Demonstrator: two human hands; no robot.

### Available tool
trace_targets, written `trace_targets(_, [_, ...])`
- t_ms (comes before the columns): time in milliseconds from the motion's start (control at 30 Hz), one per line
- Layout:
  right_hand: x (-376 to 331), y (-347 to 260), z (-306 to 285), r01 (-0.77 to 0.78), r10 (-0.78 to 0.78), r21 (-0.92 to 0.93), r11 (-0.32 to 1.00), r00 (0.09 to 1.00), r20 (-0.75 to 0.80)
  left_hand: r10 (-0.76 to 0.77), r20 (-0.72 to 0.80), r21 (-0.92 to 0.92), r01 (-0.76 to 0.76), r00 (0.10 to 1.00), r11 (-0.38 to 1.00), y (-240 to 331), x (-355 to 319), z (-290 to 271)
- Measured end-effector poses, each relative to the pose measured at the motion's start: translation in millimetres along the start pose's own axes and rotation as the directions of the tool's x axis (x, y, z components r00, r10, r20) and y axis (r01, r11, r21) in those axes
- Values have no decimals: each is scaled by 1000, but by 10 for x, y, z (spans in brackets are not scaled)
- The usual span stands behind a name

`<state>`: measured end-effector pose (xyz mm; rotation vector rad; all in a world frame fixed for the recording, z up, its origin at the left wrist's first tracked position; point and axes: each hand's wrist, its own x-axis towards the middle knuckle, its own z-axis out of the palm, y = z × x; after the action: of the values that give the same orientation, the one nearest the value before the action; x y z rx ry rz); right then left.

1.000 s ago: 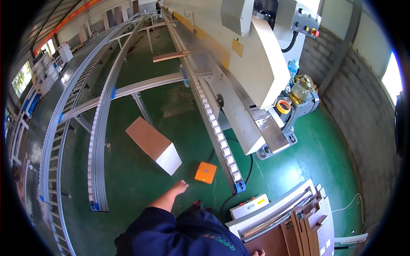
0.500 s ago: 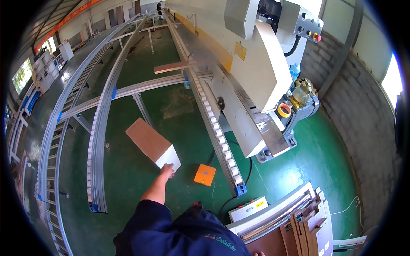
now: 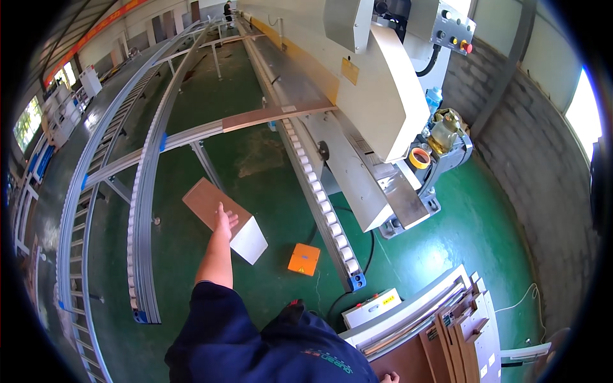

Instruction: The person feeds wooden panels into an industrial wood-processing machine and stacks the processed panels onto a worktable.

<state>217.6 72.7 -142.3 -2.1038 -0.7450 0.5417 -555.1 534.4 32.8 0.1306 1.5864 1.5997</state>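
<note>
My left hand (image 3: 225, 221) is open, fingers spread and empty, over a long box-shaped piece (image 3: 207, 198) with a brown top and a white end, low between the roller rails. Whether the hand touches the brown top I cannot tell. At the bottom edge my right hand (image 3: 391, 378) shows only in part, beside a brown panel (image 3: 405, 359) among several boards at the lower right; its grip is cut off. Ahead, a narrow brown board (image 3: 274, 115) lies across the right roller rail (image 3: 319, 196), one end at the large cream machine (image 3: 377, 96).
An orange box (image 3: 304, 259) stands on the green floor near my feet. Further left runs another roller rail (image 3: 142, 236). A control panel with knobs (image 3: 453, 30) hangs at the upper right, above a tape roll (image 3: 419, 157). Far off, a person (image 3: 228, 11) stands by the line.
My left hand has moved from the box-shaped piece's white end, forward and left to above its brown top, and its fingers have spread. The narrow brown board has come nearer along the machine.
</note>
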Motion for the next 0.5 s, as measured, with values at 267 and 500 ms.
trace_targets(267, [27, 181, 11, -63, 61, 75, 995, 998, 22, 41, -22, -104, -43, 999, 994, 602, 77, 307])
trace_targets(500, [-98, -224, -7, -75, 81, 86, 993, 994, -75, 100, 129, -203, -73, 987, 976, 878, 453, 430])
